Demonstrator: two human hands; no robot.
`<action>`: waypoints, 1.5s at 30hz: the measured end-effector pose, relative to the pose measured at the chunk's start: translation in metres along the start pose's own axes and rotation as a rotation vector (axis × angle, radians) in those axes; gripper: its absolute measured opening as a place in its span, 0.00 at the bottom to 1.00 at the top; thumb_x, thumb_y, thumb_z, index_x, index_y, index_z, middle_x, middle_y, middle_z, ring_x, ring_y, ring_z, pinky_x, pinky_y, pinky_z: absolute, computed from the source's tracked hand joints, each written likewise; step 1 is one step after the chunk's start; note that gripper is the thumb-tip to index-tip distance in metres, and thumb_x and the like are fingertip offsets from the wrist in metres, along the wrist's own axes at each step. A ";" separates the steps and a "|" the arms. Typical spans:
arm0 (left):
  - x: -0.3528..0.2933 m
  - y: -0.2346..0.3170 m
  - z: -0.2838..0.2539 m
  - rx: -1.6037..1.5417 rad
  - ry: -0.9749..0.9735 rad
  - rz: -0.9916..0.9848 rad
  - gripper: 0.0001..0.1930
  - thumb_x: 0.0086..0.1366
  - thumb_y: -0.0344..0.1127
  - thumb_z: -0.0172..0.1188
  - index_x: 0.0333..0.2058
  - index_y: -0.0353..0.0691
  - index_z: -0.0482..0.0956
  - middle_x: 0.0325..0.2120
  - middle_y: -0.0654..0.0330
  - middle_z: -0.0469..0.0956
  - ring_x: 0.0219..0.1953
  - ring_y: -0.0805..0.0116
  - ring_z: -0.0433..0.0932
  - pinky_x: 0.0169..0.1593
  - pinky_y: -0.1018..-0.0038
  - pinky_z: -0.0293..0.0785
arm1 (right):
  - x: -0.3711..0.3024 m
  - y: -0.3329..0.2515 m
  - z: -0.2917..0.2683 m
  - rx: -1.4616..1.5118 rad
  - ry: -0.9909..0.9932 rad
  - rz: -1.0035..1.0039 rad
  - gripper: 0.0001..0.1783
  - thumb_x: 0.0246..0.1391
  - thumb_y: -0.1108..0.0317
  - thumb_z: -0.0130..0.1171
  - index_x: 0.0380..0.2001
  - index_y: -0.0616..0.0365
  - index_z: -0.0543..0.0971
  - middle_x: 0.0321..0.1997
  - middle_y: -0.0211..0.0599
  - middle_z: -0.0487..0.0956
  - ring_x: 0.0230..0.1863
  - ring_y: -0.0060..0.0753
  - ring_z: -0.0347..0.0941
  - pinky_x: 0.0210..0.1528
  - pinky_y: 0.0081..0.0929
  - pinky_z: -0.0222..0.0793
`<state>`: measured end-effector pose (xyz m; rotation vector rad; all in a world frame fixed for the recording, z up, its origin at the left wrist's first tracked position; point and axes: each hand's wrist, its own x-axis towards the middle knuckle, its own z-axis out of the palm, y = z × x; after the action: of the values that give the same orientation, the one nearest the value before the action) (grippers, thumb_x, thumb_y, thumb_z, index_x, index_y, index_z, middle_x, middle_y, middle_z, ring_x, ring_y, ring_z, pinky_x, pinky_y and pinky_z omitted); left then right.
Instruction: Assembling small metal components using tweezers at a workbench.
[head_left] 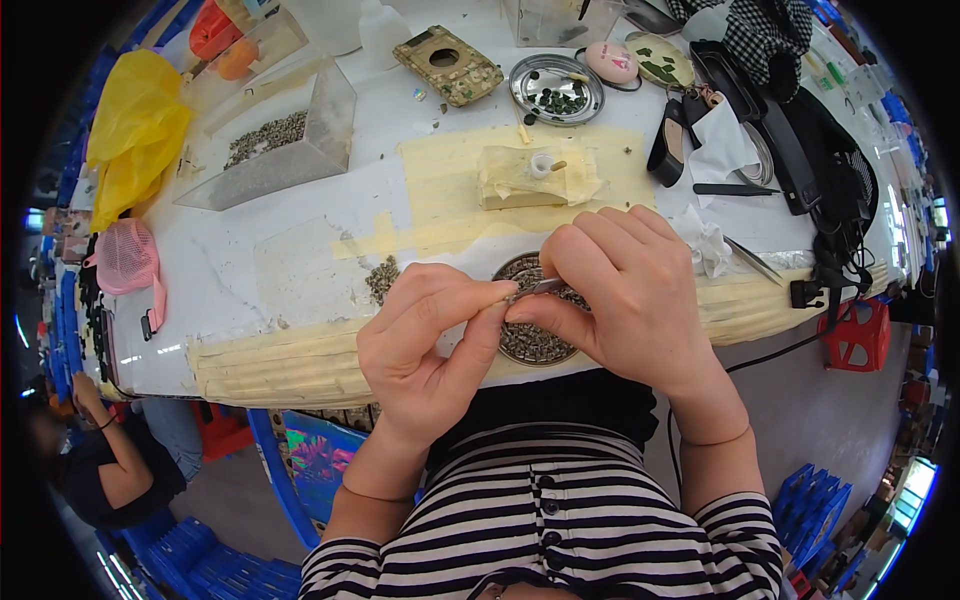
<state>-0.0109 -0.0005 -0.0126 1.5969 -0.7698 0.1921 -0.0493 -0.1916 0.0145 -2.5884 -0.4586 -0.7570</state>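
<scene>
My left hand (430, 345) is closed, its thumb and forefinger pinching a tiny greyish piece (511, 298) too small to name. Close beside it, my right hand (625, 295) grips a thin grey blade-like tool (541, 287), whose end meets the pinched piece. Most of that tool is hidden by my fingers. Below both hands, at the table's near edge, sits a round dish (503, 345) full of small grey-brown pieces. A loose heap of similar pieces (381, 279) lies just left of the dish, partly behind my left hand.
Beyond my hands stands a taped block (520, 180) with a small white cup (541, 165). A clear bin (335, 130) of pieces, a camouflage toy part (450, 67) and a metal plate (515, 80) lie farther back. Tweezers (752, 262) rest at right. Another person (120, 470) sits at lower left.
</scene>
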 end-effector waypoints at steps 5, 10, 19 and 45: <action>0.000 0.000 0.000 0.011 -0.011 0.006 0.12 0.55 0.17 0.66 0.39 0.33 0.86 0.28 0.58 0.80 0.31 0.66 0.77 0.36 0.74 0.72 | 0.000 0.000 -0.002 0.037 -0.063 0.021 0.24 0.54 0.44 0.63 0.23 0.52 0.70 0.20 0.29 0.68 0.22 0.35 0.69 0.28 0.30 0.60; 0.001 0.002 -0.002 0.034 -0.043 0.034 0.12 0.54 0.18 0.67 0.39 0.33 0.86 0.28 0.58 0.80 0.32 0.66 0.77 0.37 0.74 0.72 | -0.002 -0.001 -0.008 0.245 -0.198 0.102 0.23 0.54 0.46 0.65 0.24 0.54 0.72 0.18 0.32 0.71 0.21 0.41 0.71 0.26 0.34 0.61; 0.001 0.002 0.002 0.094 -0.014 0.061 0.13 0.53 0.17 0.67 0.38 0.34 0.86 0.28 0.59 0.80 0.31 0.65 0.77 0.36 0.73 0.72 | -0.001 0.001 -0.012 0.106 -0.119 0.045 0.24 0.51 0.45 0.67 0.24 0.54 0.71 0.19 0.31 0.69 0.22 0.37 0.70 0.27 0.31 0.60; 0.003 0.005 0.010 0.270 -0.033 0.168 0.13 0.51 0.17 0.68 0.37 0.34 0.86 0.27 0.58 0.79 0.30 0.61 0.76 0.35 0.71 0.73 | -0.002 0.008 -0.026 0.091 -0.361 0.014 0.24 0.49 0.44 0.67 0.23 0.53 0.72 0.19 0.31 0.69 0.23 0.40 0.69 0.29 0.34 0.60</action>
<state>-0.0146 -0.0104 -0.0093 1.7929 -0.9343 0.4064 -0.0594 -0.2112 0.0313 -2.6421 -0.5650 -0.2533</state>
